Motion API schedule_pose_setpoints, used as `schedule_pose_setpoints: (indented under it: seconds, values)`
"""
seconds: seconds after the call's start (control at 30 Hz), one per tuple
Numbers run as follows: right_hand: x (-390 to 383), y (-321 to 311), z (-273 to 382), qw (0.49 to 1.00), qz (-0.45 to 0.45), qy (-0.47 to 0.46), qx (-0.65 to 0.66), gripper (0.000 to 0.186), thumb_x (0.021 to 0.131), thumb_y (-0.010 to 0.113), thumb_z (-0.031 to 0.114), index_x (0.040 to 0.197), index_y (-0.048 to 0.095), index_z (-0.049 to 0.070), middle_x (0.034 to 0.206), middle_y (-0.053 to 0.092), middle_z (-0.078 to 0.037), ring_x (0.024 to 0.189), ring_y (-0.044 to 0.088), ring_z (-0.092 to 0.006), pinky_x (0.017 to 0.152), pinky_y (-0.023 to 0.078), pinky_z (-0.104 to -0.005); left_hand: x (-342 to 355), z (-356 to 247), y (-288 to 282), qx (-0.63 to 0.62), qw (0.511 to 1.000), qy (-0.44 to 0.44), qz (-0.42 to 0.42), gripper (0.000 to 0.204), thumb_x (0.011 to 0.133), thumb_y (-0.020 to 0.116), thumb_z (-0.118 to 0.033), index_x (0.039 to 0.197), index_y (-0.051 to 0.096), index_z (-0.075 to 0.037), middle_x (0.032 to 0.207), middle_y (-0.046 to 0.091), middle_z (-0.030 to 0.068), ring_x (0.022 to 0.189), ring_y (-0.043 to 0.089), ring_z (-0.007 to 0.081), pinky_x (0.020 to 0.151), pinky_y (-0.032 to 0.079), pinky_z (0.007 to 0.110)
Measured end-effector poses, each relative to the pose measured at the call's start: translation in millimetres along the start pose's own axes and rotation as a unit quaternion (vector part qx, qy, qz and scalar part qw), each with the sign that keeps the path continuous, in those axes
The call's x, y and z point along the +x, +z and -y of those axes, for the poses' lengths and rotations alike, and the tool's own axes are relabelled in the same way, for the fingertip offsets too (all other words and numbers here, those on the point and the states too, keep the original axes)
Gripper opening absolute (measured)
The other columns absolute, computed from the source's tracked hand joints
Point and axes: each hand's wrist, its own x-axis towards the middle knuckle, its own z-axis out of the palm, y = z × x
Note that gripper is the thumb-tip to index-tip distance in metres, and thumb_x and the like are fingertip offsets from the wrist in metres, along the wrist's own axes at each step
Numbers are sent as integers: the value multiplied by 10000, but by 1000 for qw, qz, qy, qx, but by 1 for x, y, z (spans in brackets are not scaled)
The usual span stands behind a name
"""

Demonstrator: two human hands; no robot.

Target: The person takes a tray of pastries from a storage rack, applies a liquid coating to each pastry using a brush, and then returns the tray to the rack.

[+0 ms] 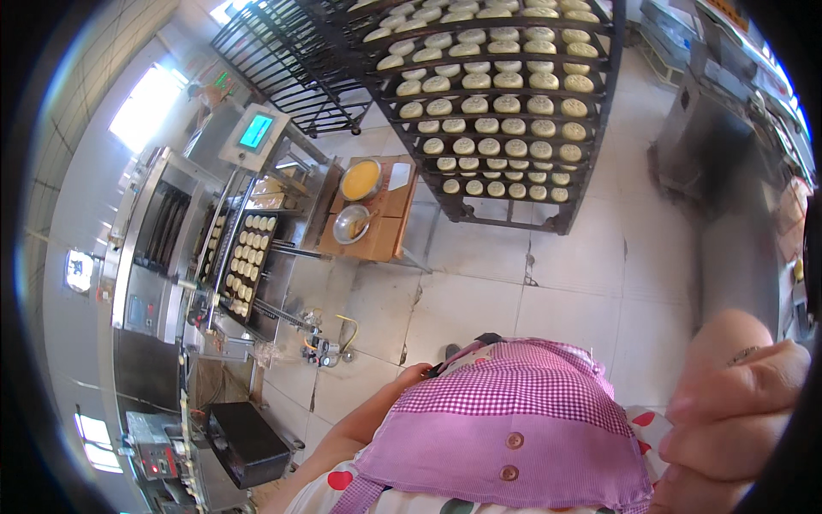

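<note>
In the head view, my right hand (728, 411) is large and close at the lower right, its fingers curled, a ring on one; whatever they may hold is hidden. Low at the centre, my left hand (418, 372) rests beside the dark top edge of my pink checked apron (505, 411), its fingers mostly hidden. A dark tray of pale pastries (248, 265) sits on the steel machine (137, 257) at left. Beyond, a bowl of yellow liquid (360, 178) and a bowl with a utensil (349, 224) stand on a cardboard-topped table (390, 231).
A tall rack of pastry trays (569, 206) stands ahead, an empty rack (282, 77) behind it at left. A dark box (244, 445) is at lower left. Steel equipment (693, 128) lines the right. A hose (347, 334) lies by the machine over the tiled floor (479, 300).
</note>
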Motion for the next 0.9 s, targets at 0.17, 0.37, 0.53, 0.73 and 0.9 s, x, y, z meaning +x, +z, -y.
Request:
schedule_pose_setpoints:
  seconds: [0.17,0.37,0.53,0.73,0.9]
  values:
    - [-2,5,-2,1000,-18,-18,10,131,818,565,88,933,504,96,680,496,-60,617,552,-221,529,507,-351,16,28,1,-85,996,-25,6,332,810,614,-92,1128,555,-16,1008,637,140,907,607,220,795,468,312]
    - [0,10,-4,1000,-19,-20,8,133,823,561,89,943,503,97,685,498,-61,624,555,-222,535,513,-353,-26,-43,11,90,995,14,-33,277,810,609,-94,1081,586,-39,922,655,114,827,614,205,747,472,319]
    - [-5,1,3,1000,-4,1,-12,135,827,556,90,951,503,98,690,499,-62,629,557,-222,539,517,-355,11,-14,9,-55,998,-13,12,282,795,618,-86,1074,596,-51,913,660,107,823,619,204,755,476,317]
    - [-2,-6,4,1000,7,18,-13,137,832,552,91,960,503,99,695,501,-62,636,560,-223,545,523,-357,32,29,-1,-121,992,-31,21,309,857,537,-93,1156,542,-15,1045,604,124,917,584,199,801,463,294]
    - [3,-10,10,1000,10,1,-29,140,836,548,92,968,502,100,699,502,-63,642,562,-223,549,528,-358,22,-20,14,-27,998,22,43,301,861,518,-74,1154,532,-3,1026,595,127,904,578,194,812,462,292]
